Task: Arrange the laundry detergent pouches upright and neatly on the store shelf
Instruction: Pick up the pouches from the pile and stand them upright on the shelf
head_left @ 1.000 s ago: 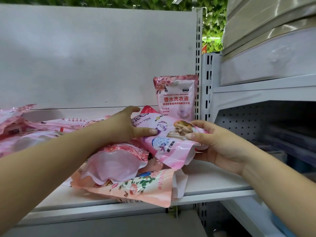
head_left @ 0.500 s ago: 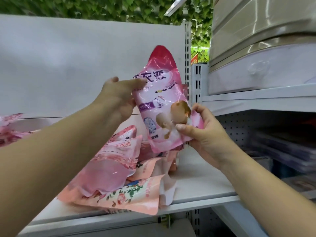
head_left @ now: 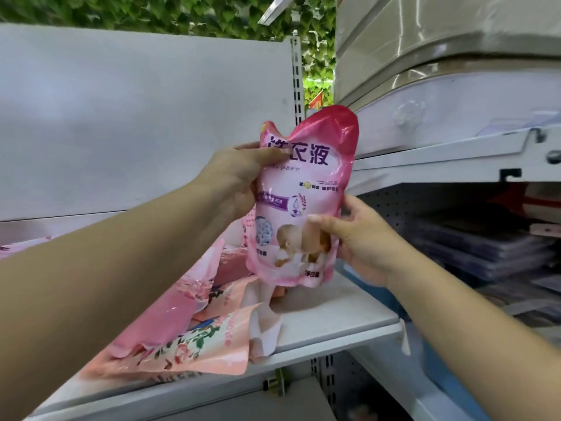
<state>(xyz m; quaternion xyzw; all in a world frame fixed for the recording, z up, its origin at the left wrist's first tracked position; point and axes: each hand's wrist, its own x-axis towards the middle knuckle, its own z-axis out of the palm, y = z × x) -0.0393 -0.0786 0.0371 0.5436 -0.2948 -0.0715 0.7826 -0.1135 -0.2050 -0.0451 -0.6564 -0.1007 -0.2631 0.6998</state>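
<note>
A pink detergent pouch [head_left: 306, 189] with purple lettering and a baby picture stands upright in the air above the right end of the white shelf [head_left: 334, 317]. My left hand [head_left: 236, 180] grips its upper left edge, thumb across the front. My right hand [head_left: 358, 238] holds its lower right side, thumb on the front. Below and to the left, several pink pouches [head_left: 194, 338] lie flat in a heap on the shelf; my left arm hides part of them.
A white back panel [head_left: 145, 117] rises behind the shelf, with a slotted upright [head_left: 297, 77] at its right end. To the right is another shelving unit [head_left: 455, 159] with stacked goods. More pink pouches [head_left: 21, 249] show at the far left.
Both hands lifted the pouch off the heap and turned it from lying to upright. It has since shifted right. The upright pouch seen at the back earlier is now hidden behind it.
</note>
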